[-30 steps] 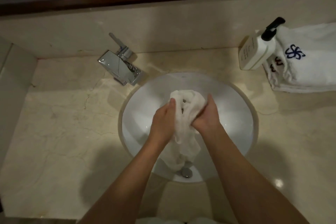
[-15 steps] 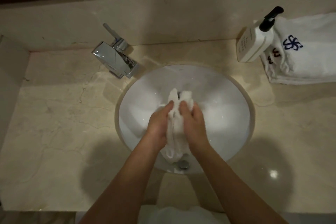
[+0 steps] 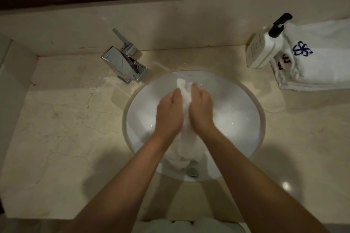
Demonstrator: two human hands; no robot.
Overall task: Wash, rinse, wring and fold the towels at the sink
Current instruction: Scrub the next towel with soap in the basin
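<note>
Angular chrome faucet (image 3: 124,64) at left on the veined marble counter (image 3: 56,128). Over the round white basin (image 3: 242,119), your left hand (image 3: 169,115) and right hand (image 3: 201,111) squeeze the limp white towel (image 3: 184,92) between them. Folded towels (image 3: 320,58) at right.

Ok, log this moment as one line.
stage: washing | left hand: grips towel | right hand: grips towel | towel: bunched over sink | faucet: no water seen | folded towels: on counter
</note>
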